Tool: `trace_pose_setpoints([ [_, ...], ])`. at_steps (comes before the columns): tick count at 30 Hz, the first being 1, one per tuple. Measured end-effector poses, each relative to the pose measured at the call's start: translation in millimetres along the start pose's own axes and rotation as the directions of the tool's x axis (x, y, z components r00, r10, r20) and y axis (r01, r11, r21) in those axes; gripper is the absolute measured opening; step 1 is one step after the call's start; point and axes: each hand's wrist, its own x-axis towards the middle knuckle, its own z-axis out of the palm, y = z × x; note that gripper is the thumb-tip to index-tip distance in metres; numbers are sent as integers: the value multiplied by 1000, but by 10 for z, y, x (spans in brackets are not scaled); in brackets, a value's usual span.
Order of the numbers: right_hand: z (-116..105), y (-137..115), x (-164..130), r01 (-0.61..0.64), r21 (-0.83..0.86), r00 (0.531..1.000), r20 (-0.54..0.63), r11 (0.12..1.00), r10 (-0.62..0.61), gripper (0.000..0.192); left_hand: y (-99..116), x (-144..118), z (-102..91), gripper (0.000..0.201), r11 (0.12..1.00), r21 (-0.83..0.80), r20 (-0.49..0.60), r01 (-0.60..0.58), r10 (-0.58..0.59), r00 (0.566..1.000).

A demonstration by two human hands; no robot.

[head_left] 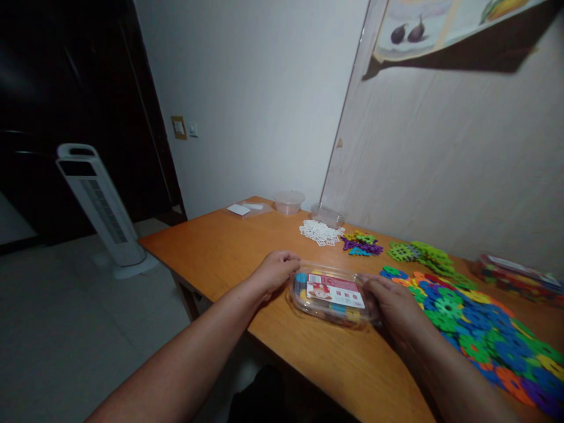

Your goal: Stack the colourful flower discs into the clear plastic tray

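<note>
Head view: clear plastic box (332,294) of coloured pieces, lid on, at 6 o'clock on worktop (229,252), left hand (275,271) and right hand (394,302) fingers clasping its ends; loose colourful pieces (467,311) at 3 o'clock unpacked.

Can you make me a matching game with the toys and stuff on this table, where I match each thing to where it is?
Things:
1. clear toy box
2. white pieces
3. round tub
4. green pieces

Places:
A. at the far end of the table, near the wall corner
B. between the left hand and the right hand
C. by the right-hand wall, past the big colourful pile
D. in a flat heap just behind the box, before the tub

Pairs: 1-B, 2-D, 3-A, 4-C
</note>
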Motion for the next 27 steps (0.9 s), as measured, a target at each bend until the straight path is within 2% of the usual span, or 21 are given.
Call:
trace_pose_setpoints([
  [7, -76, -84, 9, 43, -147, 987, -146, 988, -65, 29, -9, -36, -2, 16, 999, -51, -20, -12, 11, 1000],
  [12, -244, -219, 32, 40, -243, 957, -271, 969, -107, 31, 19, -55, -33, 15, 998, -55, -50, -19, 16, 999],
  [17, -232, -301, -35, 57, -272, 926, -346, 961, -153, 36, 34, -77, -52, 15, 1000, -10, -78, -19, 18, 997],
  [22, -177, -324, -68, 52, -272, 924, -351, 961, -149, 44, -41, -63, -44, 19, 1000, 28, -7, -2, 2, 1000],
  [27, -133, -271, -66, 94, -218, 938, -307, 971, -159, 35, -68, -50, -35, 18, 1000, 23, 15, -4, 4, 1000],
])
